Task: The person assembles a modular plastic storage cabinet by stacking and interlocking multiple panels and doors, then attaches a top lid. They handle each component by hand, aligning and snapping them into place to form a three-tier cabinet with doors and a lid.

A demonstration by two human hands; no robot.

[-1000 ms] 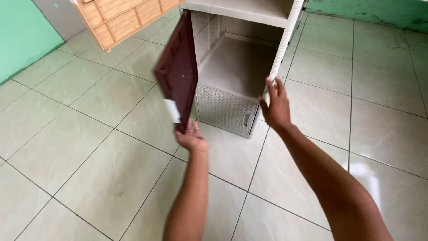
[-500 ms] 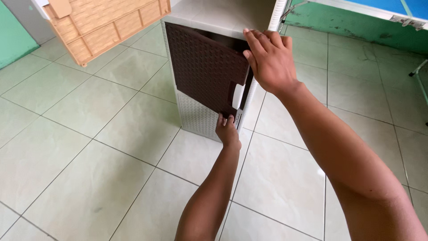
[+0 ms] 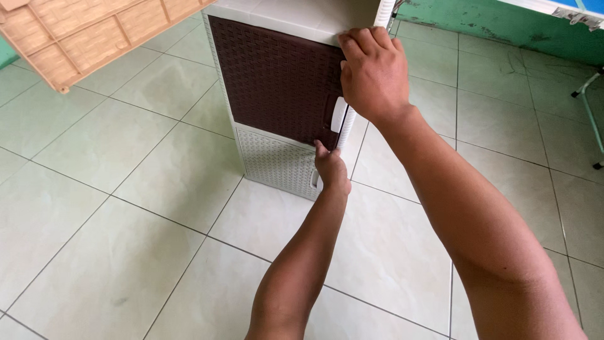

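**Fingers sitting right at the door's closing edge**

Nearest to me, the left hand (image 3: 331,169) is reaching forward on a straight arm and pinching the bottom right corner of the brown door (image 3: 277,79), thumb up against the door's lower edge. A finger could get nipped there if the door is pushed flush, since the tips seem to be lying between the door and the pale lattice drawer (image 3: 277,165) beneath it. Farther up, the right hand (image 3: 372,72) is lying bent at the wrist, fingers curled over the top right corner of the white plastic cabinet (image 3: 296,14), palm covering the door's edge just above the white handle (image 3: 339,114). A hard push here could rock the light cabinet on the tiled floor (image 3: 126,208).
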